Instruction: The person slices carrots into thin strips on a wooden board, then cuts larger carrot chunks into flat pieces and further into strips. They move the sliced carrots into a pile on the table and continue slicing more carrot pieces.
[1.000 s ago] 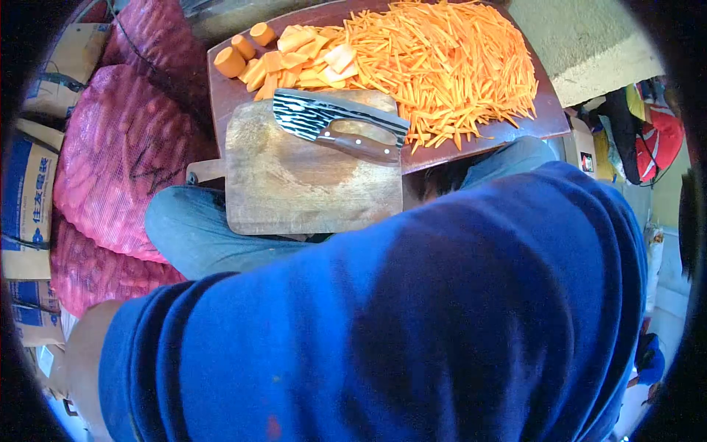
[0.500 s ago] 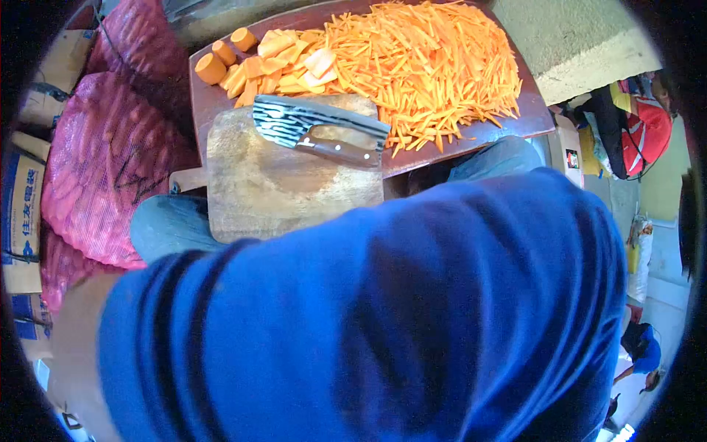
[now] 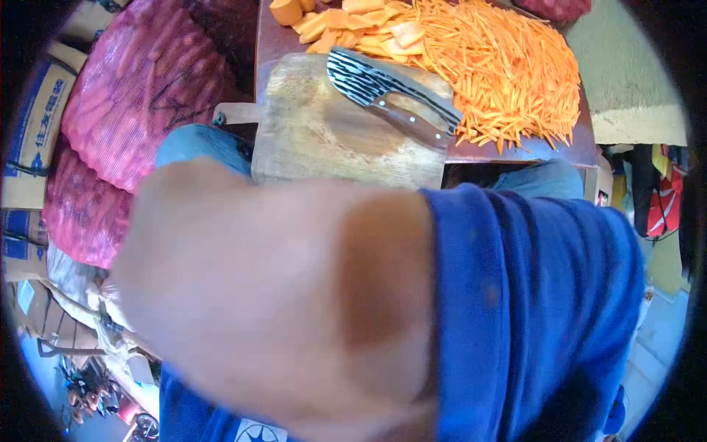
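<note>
Neither of my hands shows; a bare bent arm (image 3: 280,272), blurred by motion, crosses close to the camera from a blue sleeve (image 3: 530,295). Beyond it a wooden cutting board (image 3: 302,140) rests over my lap, its handle pointing left. On the board lies a cleaver (image 3: 394,99) with a black-and-silver striped blade and a riveted brown handle, touched by no hand. Carrot sticks (image 3: 508,81) are heaped on the dark red tabletop (image 3: 567,151) to the right. Carrot slices (image 3: 346,22) and a thick carrot chunk (image 3: 286,10) sit behind the board.
Pink mesh sacks (image 3: 147,96) of carrots stand at the left, beside cardboard boxes (image 3: 37,132). A concrete ledge (image 3: 626,88) runs along the right. My knees (image 3: 202,144) flank the board. Clutter (image 3: 92,390) shows at the lower left.
The view has shifted, so the board and carrots appear farther right and higher. The sleeve has moved right, and the bare arm now covers the lower middle. The cleaver stays on the board.
</note>
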Demonstrator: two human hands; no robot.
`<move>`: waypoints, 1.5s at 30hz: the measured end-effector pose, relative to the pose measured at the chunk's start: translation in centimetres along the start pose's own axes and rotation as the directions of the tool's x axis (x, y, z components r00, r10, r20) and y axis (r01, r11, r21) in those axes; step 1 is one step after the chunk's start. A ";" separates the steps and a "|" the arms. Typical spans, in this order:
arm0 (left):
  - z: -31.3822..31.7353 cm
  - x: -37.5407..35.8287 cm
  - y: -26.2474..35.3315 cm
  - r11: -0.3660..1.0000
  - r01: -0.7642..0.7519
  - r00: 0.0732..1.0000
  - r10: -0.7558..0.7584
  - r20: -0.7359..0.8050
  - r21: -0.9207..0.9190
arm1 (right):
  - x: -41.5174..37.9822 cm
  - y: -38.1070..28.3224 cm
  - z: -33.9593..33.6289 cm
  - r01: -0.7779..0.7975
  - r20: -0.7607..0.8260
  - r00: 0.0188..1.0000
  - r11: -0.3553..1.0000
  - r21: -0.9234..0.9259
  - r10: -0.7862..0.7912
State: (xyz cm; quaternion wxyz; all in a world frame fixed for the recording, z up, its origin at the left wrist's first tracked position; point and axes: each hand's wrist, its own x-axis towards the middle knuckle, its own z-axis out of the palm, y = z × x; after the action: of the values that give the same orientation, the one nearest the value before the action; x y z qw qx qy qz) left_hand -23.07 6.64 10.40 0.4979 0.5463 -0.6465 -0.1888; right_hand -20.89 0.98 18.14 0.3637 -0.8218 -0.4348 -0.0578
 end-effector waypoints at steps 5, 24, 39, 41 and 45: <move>-1.9 -0.6 -0.6 1.000 -0.017 0.999 0.017 0.045 -0.004 | -5.1 8.6 0.1 -0.236 0.396 0.903 0.963 0.134 0.166; -9.3 -3.1 -13.0 0.940 0.329 0.933 -0.308 -0.187 0.092 | -34.4 2.0 -6.1 -0.896 0.643 0.097 -0.214 0.388 0.760; -7.3 -4.2 -14.4 0.862 0.500 0.631 -0.426 -0.648 -0.081 | -63.8 -16.3 34.4 0.166 0.599 -0.514 -0.614 0.772 0.614; -6.9 -4.0 -14.4 0.869 0.490 0.633 -0.408 -0.658 -0.067 | -59.2 -15.2 33.0 0.022 0.547 -0.578 -0.658 0.753 0.606; -6.7 -3.6 -14.6 0.868 0.495 0.649 -0.396 -0.650 -0.035 | -53.8 -13.1 29.8 -0.124 0.487 -0.617 -0.688 0.715 0.618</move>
State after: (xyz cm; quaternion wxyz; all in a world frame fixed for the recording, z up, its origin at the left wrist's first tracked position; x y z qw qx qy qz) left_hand -10.17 7.08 0.22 0.5836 0.7538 -0.2956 -0.0609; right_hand -70.49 -11.23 -18.58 0.5814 -0.3900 0.6892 0.1870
